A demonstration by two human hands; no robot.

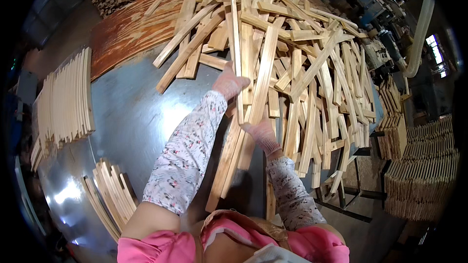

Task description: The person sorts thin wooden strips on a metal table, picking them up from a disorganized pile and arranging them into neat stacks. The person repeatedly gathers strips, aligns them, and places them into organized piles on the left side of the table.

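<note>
My left hand (230,84), in a pale pinkish glove, is closed around a long narrow wooden strip (236,39) held on edge, pointing away from me. Closer to my body, my right hand (263,134), also gloved, is closed at the near end of a wider pale wooden slat (265,70). The narrow strip's near end lies just beside the right thumb. Some of the right fingers are hidden beneath the wood. Below both hands, more slats (228,165) stretch toward my body.
A jumbled heap of wooden slats (312,73) covers the table's far and right side. On the metal tabletop (141,102), a neat row of strips (66,100) and a smaller bundle (111,195) lie left. Stacked wood (421,170) stands right, near machinery (385,44).
</note>
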